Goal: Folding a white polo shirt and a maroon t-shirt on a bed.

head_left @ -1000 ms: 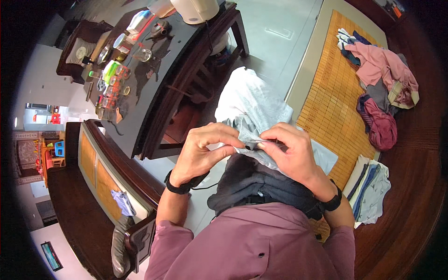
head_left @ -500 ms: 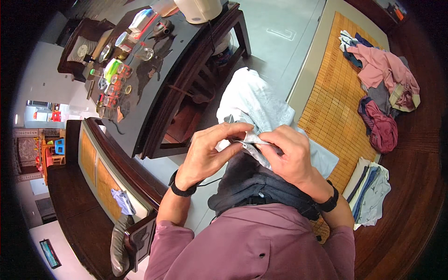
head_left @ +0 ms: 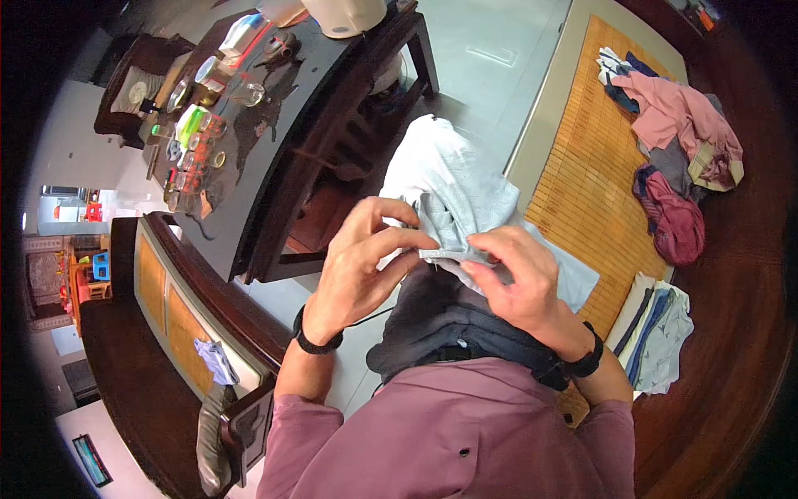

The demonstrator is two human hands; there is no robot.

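Observation:
A pale blue-white garment (head_left: pixel 449 170) lies across my lap and hangs past my knees, its kind hidden by the folds. My left hand (head_left: pixel 362 262) pinches one end of a narrow edge of it between thumb and fingers. At the other end of that strip, my right hand (head_left: pixel 524 279) has thumb and forefinger closed on the cloth. The strip runs nearly level between the two hands, above my dark trousers (head_left: pixel 440 324). Black bands circle both wrists.
To my right, a bamboo mat (head_left: pixel 586 166) covers the seat. On it lie a heap of pink and grey clothes (head_left: pixel 677 121), a dark red garment (head_left: pixel 673 220) and a folded stack (head_left: pixel 661 333). A dark table (head_left: pixel 274 166) with glasses and a teapot stands ahead left.
My fingers have shifted along the garment's edge, and the strip between them now lies straighter and flatter. The left fingers are more spread out. The whole view has moved slightly.

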